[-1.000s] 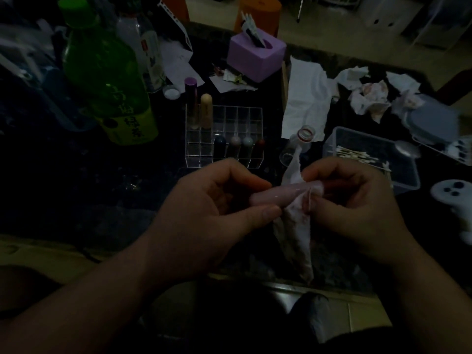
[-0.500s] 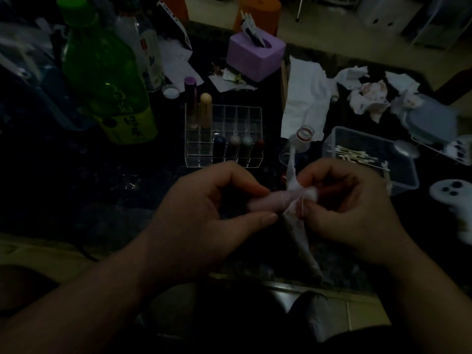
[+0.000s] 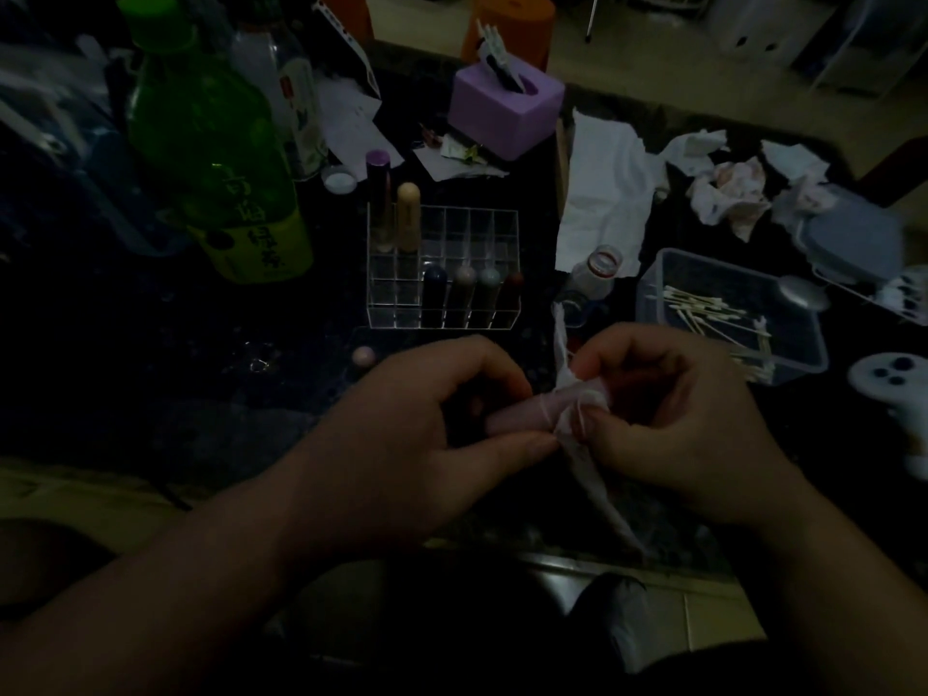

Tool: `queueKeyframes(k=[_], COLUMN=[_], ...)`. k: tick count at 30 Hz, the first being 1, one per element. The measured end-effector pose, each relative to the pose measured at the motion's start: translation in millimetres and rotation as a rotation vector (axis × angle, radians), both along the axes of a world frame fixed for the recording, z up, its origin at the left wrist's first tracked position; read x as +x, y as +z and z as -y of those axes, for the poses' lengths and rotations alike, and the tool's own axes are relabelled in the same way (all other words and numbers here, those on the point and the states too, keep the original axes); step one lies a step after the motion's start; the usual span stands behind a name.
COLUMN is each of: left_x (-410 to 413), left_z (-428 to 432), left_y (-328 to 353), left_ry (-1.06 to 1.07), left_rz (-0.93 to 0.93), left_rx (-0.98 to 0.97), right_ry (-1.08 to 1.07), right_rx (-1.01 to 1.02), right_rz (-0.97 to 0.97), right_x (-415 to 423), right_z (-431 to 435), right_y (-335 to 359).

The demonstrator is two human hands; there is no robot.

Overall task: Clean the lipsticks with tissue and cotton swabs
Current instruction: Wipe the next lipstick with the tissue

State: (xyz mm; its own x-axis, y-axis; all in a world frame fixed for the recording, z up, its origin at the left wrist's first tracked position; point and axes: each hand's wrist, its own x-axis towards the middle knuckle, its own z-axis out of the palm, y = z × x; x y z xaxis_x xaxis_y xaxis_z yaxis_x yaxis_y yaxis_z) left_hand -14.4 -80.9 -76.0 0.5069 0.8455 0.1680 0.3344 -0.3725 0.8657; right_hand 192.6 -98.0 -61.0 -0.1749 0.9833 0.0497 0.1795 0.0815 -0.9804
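Observation:
My left hand (image 3: 401,444) pinches a pale pink lipstick tube (image 3: 522,411) between thumb and fingers, holding it level above the dark table. My right hand (image 3: 673,424) grips a white tissue (image 3: 577,419) wrapped round the tube's right end; the tissue's tail hangs down and another strip sticks up. A clear grid organizer (image 3: 442,266) behind holds several lipsticks. A clear box of cotton swabs (image 3: 728,313) stands at the right. A small pink cap (image 3: 362,355) lies left of my hands.
A big green bottle (image 3: 216,143) and a clear bottle stand at the back left. A purple tissue box (image 3: 504,108), a flat white tissue (image 3: 602,193), crumpled stained tissues (image 3: 728,193), a small open bottle (image 3: 600,266) and a grey lid (image 3: 853,238) crowd the back right.
My hands dropped slightly and drew closer. The tissue has bunched tighter round the tube's right end, and less of the tube shows between my hands.

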Motion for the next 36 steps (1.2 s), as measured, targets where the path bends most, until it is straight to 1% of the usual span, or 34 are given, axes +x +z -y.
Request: queueKeyframes(k=[2, 4, 6, 9, 12, 15, 17, 20, 22, 26, 30, 32, 34, 35, 36], left_x=[-1.6, -1.9, 0.4, 7.9, 11.1, 11.6, 12.1, 12.0, 11.5, 12.0, 9.9, 7.3, 6.1, 6.0, 6.4], left_z=[-3.0, -3.7, -0.3, 5.7, 6.7, 4.9, 2.8, -1.4, -4.7, -10.6, -12.6, -15.6, -18.9, -20.9, -22.6], left_y=[0.8, -1.5, -4.1, -7.6, -9.7, -5.3, -5.4, -8.5, -10.1, -9.6, -12.9, -17.2, -23.0, -27.4, -31.7], left_ry=[-0.087, -0.094, -0.002, 0.145, 0.247, 0.306, 0.324, 0.338, 0.334, 0.283, 0.23, 0.232, 0.252, 0.281, 0.315], left_rz=[-0.063, -0.138, -0.158, -0.145, -0.081, -0.012, 0.002, -0.004, -0.009, 0.087, 0.166, 0.162, 0.128, 0.083, 0.032], left_rx=[0.042, 0.134, 0.205, 0.208, 0.075, -0.138, -0.217, -0.277, -0.322, -0.456, -0.521, -0.526, -0.501, -0.452, -0.396], right_ry=[0.03, 0.031, 0.007, -0.068, -0.135, -0.118, -0.083, -0.078, -0.119, -0.223, -0.288, -0.288, -0.277, -0.258, -0.23], right_rx=[-0.005, -0.03, -0.063, -0.087, -0.149, -0.272, -0.3, -0.376, -0.432, -0.521, -0.598, -0.654, -0.693, -0.704, -0.702], right_rz=[0.021, 0.025, 0.001, -0.039, -0.115, -0.296, -0.275, -0.266, -0.288, -0.355, -0.41, -0.408, -0.338, -0.28, -0.173], right_x=[-0.3, -0.6, -3.0, -9.3, -17.3, -22.6, -25.8, -31.2, -32.1, -27.9, -22.2, -17.7, -11.0, -6.9, -2.8], right_z=[0.2, 0.3, -0.3, -0.8, -0.1, 2.0, 5.1, 9.9, 9.3, 4.6, -0.3, -3.2, -5.2, -6.3, -6.8], right_y=[-0.3, -1.9, -2.1, -5.1, -12.3, -14.3, -13.3, -16.5, -19.0, -19.7, -19.3, -17.7, -16.3, -15.4, -15.3])
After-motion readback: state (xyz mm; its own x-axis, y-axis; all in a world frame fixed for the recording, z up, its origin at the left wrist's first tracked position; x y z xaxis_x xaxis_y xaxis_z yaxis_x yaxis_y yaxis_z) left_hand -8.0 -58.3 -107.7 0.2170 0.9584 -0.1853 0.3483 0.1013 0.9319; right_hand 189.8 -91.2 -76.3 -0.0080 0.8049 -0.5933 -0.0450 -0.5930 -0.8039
